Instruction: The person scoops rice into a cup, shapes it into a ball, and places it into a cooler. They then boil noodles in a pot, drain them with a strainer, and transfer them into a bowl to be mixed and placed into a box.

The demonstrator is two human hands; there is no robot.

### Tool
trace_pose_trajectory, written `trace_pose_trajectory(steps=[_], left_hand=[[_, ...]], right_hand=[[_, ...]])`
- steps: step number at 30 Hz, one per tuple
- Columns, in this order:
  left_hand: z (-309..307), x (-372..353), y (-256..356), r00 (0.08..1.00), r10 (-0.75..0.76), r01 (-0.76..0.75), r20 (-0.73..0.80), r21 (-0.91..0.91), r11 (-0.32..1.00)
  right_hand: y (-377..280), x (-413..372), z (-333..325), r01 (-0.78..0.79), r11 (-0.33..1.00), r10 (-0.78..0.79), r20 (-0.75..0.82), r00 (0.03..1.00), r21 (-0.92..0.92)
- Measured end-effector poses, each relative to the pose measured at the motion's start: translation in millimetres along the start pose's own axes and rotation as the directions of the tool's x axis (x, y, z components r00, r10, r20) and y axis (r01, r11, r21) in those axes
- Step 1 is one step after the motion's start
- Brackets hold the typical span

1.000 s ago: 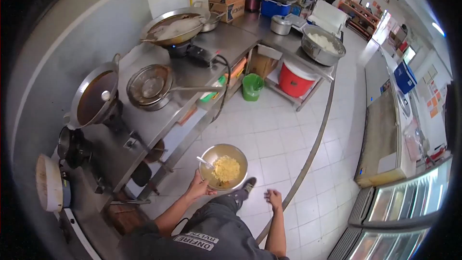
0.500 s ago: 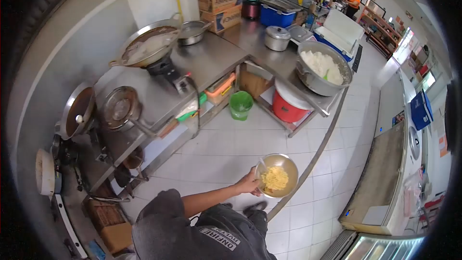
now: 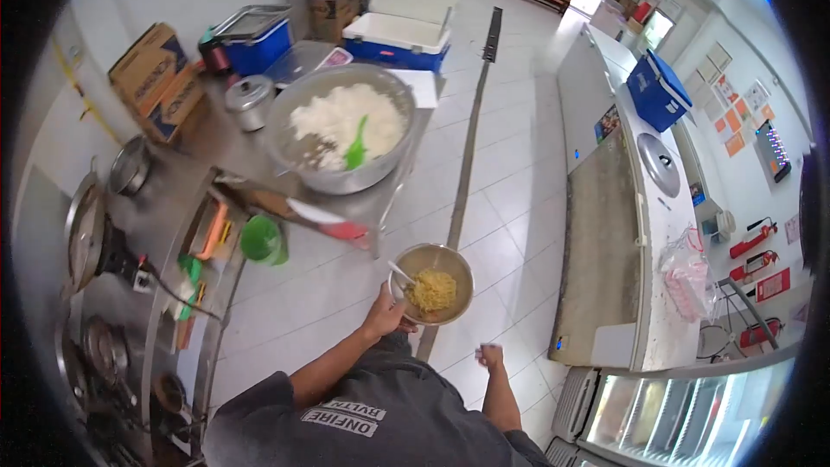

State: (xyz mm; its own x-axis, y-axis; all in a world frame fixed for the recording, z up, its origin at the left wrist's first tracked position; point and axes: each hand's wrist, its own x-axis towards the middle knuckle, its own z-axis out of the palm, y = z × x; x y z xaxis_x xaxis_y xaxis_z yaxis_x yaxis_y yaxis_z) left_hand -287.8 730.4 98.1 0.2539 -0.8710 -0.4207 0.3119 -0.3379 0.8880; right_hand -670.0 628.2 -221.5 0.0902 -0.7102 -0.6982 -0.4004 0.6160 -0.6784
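My left hand [image 3: 383, 311] grips the rim of a round metal bowl [image 3: 465, 281]. Yellow, crumbly food [image 3: 432, 291] lies in the bowl, and a pale spoon handle [image 3: 400, 272] leans on the rim beside my fingers. My right hand [image 3: 490, 355] is at my right side, below and to the right of the bowl; its fingers look curled, but blur hides whether anything is in them. Ahead, a large metal pot [image 3: 346, 180] of white rice [image 3: 346, 117] stands on the steel counter, with a green scoop [image 3: 357, 145] in the rice.
Pans [image 3: 105, 350] and a burner line the counter on the left. A green bucket [image 3: 263, 240] stands on the floor. Behind the pot is an open cooler [image 3: 406, 22]. A long white chest [image 3: 644, 233] with a pot lid [image 3: 659, 164] runs along the right, near a glass-fronted case [image 3: 683, 411].
The view has swung right, so the rice pot and counter sit further left. My left hand still holds the bowl. My right hand has come into view.
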Motion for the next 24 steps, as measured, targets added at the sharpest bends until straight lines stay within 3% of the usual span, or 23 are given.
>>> trace_pose_trajectory(steps=[3, 6, 8, 9, 10, 11, 12, 13, 14, 15, 16, 17, 18, 20, 24], left_hand=[[28, 84, 43, 0.999, -0.049, 0.048, -0.02, -0.041, 0.998], [44, 188, 53, 0.999, -0.036, 0.036, 0.003, -0.084, 0.996], [59, 256, 77, 1.0, -0.026, 0.023, -0.016, -0.147, 0.989], [64, 292, 85, 0.999, -0.05, 0.048, -0.005, -0.145, 0.988], [69, 325, 96, 0.997, -0.073, 0.074, 0.007, -0.14, 0.987], [75, 359, 113, 0.998, -0.066, 0.067, 0.011, -0.139, 0.988], [81, 394, 132, 1.0, -0.013, 0.014, 0.002, -0.147, 0.989], [87, 423, 148, 1.0, 0.024, -0.026, -0.01, -0.156, 0.987], [91, 453, 163, 1.0, 0.013, -0.014, -0.011, -0.158, 0.987], [94, 490, 181, 1.0, -0.024, 0.024, 0.001, -0.185, 0.982], [94, 525, 200, 0.998, -0.058, 0.058, 0.01, -0.209, 0.976], [101, 554, 227, 0.998, -0.064, 0.064, 0.006, -0.18, 0.982], [105, 586, 248, 0.999, -0.054, 0.053, -0.004, -0.179, 0.982], [111, 653, 282, 0.998, -0.057, 0.054, -0.033, -0.079, 0.995], [121, 784, 344, 0.994, -0.068, 0.059, -0.09, -0.097, 0.994]], right_hand=[[-182, 55, -8, 0.098, 0.995, -0.097, -0.043, 0.994, 0.02], [-275, 133, -17, 0.247, 0.969, -0.247, -0.031, 0.969, -0.003], [-300, 182, -23, 0.292, 0.956, -0.293, -0.032, 0.956, -0.015], [-297, 209, -34, 0.232, 0.965, -0.232, 0.016, 0.973, -0.124], [-284, 229, -44, 0.218, 0.972, -0.216, 0.031, 0.976, -0.083], [-245, 276, -71, 0.44, 0.711, -0.337, 0.283, 0.898, -0.548], [-229, 286, -75, 0.139, 0.926, -0.104, 0.116, 0.988, -0.352], [-251, 264, -77, -0.148, 0.979, 0.155, 0.048, 0.987, -0.139], [-226, 266, -99, -0.028, 0.984, 0.002, 0.149, 0.989, 0.174], [-250, 232, -110, 0.454, 0.883, -0.467, 0.122, 0.876, 0.117], [-278, 236, -112, 0.322, 0.938, -0.313, 0.088, 0.946, -0.125], [-304, 257, -108, 0.012, 0.957, -0.011, 0.004, 1.0, -0.289], [-331, 278, -109, -0.076, 0.952, 0.073, -0.023, 0.997, -0.298], [-386, 326, -113, -0.126, 0.947, 0.123, -0.029, 0.992, -0.295], [-502, 451, -122, -0.101, 0.93, 0.114, 0.014, 0.993, -0.352]])
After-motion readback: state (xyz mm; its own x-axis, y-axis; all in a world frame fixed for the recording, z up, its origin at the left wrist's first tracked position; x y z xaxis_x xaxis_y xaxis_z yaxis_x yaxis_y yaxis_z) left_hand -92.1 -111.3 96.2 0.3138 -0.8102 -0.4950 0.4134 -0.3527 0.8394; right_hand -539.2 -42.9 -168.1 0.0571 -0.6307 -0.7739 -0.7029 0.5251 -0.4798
